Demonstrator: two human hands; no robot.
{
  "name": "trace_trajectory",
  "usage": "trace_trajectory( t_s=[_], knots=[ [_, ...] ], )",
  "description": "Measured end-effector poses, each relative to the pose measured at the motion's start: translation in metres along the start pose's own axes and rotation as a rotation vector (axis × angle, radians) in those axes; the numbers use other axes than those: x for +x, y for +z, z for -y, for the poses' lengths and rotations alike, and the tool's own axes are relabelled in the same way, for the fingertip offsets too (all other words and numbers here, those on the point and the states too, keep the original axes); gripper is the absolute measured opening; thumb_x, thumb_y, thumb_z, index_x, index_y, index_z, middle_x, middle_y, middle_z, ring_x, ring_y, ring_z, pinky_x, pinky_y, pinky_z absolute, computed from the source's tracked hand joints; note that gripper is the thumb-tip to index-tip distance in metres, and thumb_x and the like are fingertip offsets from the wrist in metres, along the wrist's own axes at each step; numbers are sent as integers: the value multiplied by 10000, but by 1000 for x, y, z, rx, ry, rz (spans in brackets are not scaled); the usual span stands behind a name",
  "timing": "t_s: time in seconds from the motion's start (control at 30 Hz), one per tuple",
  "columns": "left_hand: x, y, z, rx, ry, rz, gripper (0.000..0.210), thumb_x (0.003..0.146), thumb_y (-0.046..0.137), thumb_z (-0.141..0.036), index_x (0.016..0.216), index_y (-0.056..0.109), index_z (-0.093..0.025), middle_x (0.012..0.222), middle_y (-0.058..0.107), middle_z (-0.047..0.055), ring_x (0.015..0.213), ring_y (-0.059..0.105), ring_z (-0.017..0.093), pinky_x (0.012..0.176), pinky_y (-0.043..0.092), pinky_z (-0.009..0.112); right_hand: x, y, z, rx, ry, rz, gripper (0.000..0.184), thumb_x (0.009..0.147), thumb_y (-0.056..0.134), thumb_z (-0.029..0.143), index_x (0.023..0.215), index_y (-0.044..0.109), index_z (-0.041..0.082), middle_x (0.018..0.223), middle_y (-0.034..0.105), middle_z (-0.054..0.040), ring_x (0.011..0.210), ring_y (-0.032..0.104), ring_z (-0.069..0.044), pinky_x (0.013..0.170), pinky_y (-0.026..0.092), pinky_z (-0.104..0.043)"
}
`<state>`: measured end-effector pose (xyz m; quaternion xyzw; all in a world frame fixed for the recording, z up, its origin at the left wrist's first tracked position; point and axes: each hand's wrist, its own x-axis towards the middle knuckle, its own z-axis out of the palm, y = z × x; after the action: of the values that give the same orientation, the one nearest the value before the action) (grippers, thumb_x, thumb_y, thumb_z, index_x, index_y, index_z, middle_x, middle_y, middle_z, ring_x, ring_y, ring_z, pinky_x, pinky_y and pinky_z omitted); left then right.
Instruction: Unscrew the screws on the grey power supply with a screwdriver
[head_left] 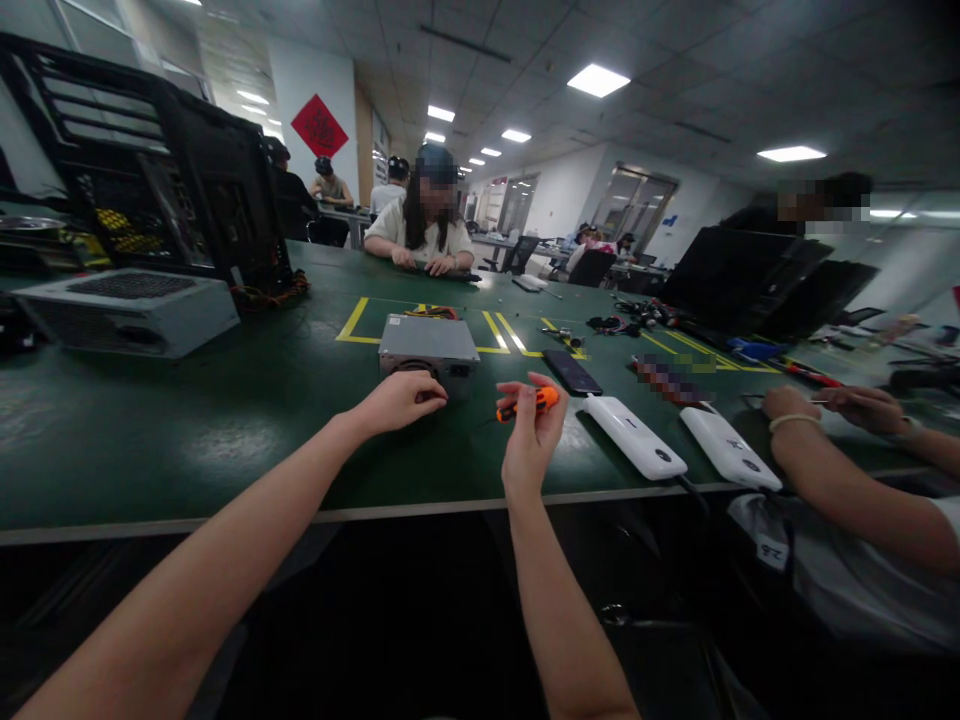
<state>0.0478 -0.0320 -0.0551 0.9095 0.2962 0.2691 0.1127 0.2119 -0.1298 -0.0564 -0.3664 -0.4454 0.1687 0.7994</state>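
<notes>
A grey metal computer power supply (427, 338) lies on the green table, its fan side and power socket facing me. My left hand (409, 400) is just before its front face, overlapping the lower left part in view. The fingers are curled in toward the thumb, and whatever they may hold is hidden. To the right of the power supply, my right hand (531, 430) is raised above the table. It grips an orange and black screwdriver (536, 403) by the handle, with the thin shaft pointing left toward the power supply.
Right of my hands are a dark phone (572, 372) and two white devices (634, 437). A larger power supply (135, 310) and a black computer case (157, 170) stand on the left. A co-worker's hands (862, 408) are at the right; another person (427, 225) sits opposite.
</notes>
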Motion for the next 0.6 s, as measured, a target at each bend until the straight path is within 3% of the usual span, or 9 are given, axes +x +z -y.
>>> trace_trajectory(
  t_s=[0.17,0.3,0.5,0.6],
  knots=[
    [-1,2,-7,-75,39,198,297,788,613,-413,971,697,-194,858,590,31,762,552,138,674,399,235,-17,-6,-4,-112,-47,-52,205,890,462,388,916,509,189,866,624,-23,749,601,-122,708,484,-291],
    [-2,6,-3,-158,34,278,300,752,646,-427,946,691,-204,874,565,22,784,543,141,667,401,231,-22,-10,-3,-328,-138,-120,246,870,488,405,898,575,176,918,602,-44,869,571,-145,811,458,-321],
    [0,12,1,-217,5,273,156,764,637,-318,827,685,-183,828,560,17,758,535,135,674,403,234,-27,-12,-3,-183,30,-107,247,849,529,408,923,544,173,830,621,-14,654,564,-96,601,453,-232],
    [1,13,1,-239,9,246,125,773,623,-288,787,664,-171,825,580,19,787,545,141,718,410,249,-32,-13,-3,-142,37,-139,217,844,553,372,922,548,170,847,636,-12,571,536,-68,567,448,-220]
  ],
)
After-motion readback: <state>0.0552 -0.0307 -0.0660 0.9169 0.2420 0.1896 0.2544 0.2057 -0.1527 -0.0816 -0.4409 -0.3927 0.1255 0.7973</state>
